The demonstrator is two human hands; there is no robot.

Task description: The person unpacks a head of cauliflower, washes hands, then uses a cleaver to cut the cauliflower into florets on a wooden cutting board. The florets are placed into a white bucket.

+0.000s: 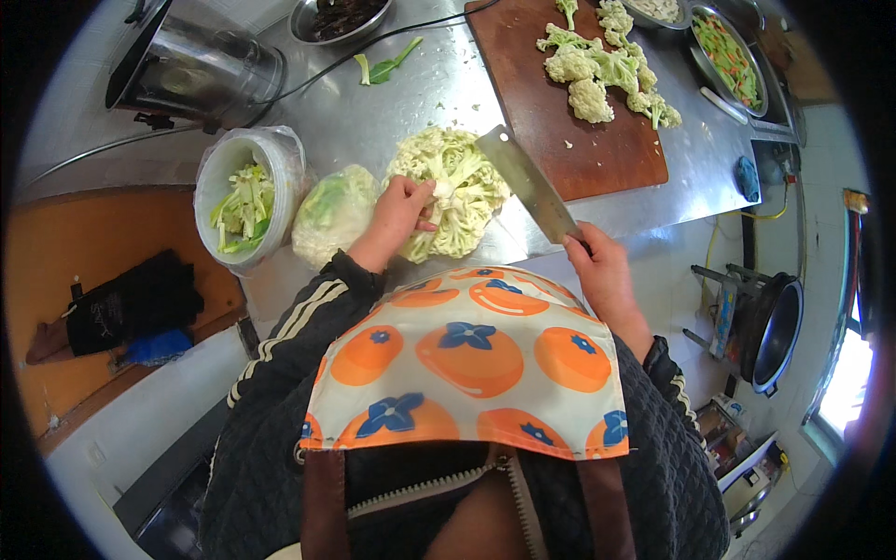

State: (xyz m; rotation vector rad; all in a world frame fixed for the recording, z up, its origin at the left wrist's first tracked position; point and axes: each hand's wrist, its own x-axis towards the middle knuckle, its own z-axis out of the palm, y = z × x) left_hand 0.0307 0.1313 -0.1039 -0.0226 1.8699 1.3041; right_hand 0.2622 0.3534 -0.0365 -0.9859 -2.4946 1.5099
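Observation:
My right hand (603,276) grips the handle of a cleaver (528,183), whose broad steel blade slants up to the left, its tip beside the cauliflower. A large cauliflower head (465,217) lies stem side up on the steel counter (343,105). At its pale core, my left hand (400,218) holds it with bent fingertips; what the fingers cover is hidden. Left of that hand sits a second cauliflower (336,213) in clear plastic wrap. Cut cauliflower florets (605,70) are spread over the far part of a brown cutting board (549,147).
A lined white bucket (283,203) with leaf and stem trimmings stands at the left. Behind it are a metal pot (203,70) and a black cable (364,47). A leaf scrap (388,68) lies farther back. Bowls of sliced vegetables (728,59) line the far right.

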